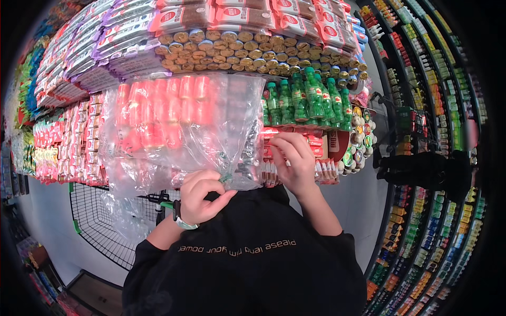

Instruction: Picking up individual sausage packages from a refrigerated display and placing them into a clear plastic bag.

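Observation:
A large sheet-like clear plastic bag (205,146) with some green print spreads in front of me. Its gathered lower part is pinched between the thumb and fingers of my left hand (203,197), which wears a dark-and-pale wristband. Through the film I see rows of red cans (170,98); whether they are inside the bag or behind it, I cannot tell. My right hand (294,162) hovers just right of the bag, fingers curled and parted from the thumb, nothing visible in it. Behind it are small red packets (316,140), with green plastic bottles (312,94) standing beyond.
Stacked snack packs (241,15) and gold-topped cylinders (229,51) fill the display's back. A wire shopping cart (106,229) stands at lower left, more clear plastic (130,215) hanging over it. Right of the display, a person in dark clothing (427,170) is near long stocked shelves (431,221).

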### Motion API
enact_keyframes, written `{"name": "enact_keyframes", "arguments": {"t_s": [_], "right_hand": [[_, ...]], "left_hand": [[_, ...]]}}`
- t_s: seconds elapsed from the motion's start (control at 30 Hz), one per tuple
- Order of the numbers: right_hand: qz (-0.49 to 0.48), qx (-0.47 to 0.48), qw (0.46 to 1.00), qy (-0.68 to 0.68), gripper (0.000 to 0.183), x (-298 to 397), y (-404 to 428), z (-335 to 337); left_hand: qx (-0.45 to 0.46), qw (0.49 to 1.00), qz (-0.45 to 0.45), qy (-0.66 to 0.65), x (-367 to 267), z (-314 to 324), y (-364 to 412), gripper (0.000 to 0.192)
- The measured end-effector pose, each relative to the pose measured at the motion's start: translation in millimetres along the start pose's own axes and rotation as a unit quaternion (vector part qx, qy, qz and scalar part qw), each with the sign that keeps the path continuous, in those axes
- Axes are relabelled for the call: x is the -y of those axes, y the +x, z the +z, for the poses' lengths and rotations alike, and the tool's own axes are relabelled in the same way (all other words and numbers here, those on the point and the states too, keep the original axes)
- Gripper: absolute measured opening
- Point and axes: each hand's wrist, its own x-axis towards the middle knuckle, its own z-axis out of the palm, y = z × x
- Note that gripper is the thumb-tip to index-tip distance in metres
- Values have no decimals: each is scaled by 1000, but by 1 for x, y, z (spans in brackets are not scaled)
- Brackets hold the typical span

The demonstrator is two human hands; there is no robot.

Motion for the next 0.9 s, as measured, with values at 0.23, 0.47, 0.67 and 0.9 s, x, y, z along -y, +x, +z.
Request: {"name": "enact_keyframes", "arguments": {"t_s": [0.23, 0.47, 0.67, 0.9], "right_hand": [[92, -15, 993, -79, 38, -6, -10, 9], [82, -1, 988, -132, 38, -7, -8, 9], [103, -17, 990, -98, 36, -8, -8, 14], [85, -22, 989, -116, 30, -10, -9, 17]], "left_hand": [[-17, 999, -25, -20, -1, 5, 2, 28], [-8, 1000, -17, -17, -1, 4, 1, 25], [3, 1000, -11, -17, -1, 2, 2, 28], [9, 1000, -20, -17, -2, 1, 2, 28]]}}
